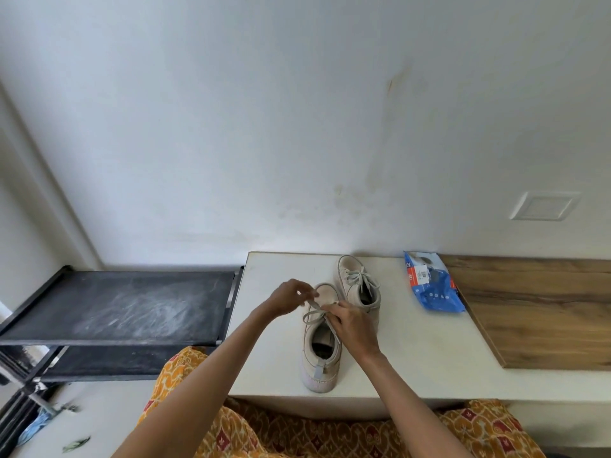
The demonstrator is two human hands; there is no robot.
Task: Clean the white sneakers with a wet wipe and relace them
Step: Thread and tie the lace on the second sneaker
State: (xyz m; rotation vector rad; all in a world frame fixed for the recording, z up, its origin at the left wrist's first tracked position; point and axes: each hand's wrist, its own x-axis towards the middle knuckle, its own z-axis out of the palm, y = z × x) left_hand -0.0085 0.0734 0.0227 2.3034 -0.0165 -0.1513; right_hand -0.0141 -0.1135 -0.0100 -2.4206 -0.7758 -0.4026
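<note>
Patterned orange cloth [330, 434] nearest, over the lap, with both forearms reaching past it to the white table [429, 358]. Left hand [291, 297] pinching a lace [314, 305] above the toe of the near sneaker [320, 345]; right hand [353, 325] curled over the tongue, closed on the lace's other run as far as can be told. Hands close together, not touching. Far sneaker [358, 282] just behind and beside, already laced with a loose bow. Blue wipe packet [431, 282] well to the right, beside a wooden board [535, 309]. Black rack [125, 305] off to the left. Likely relacing or tying now. Risks: lace slipping from the pinch, uneven ends from one-sided pulling, shoe sliding toward the table edge under a hard tug.
</note>
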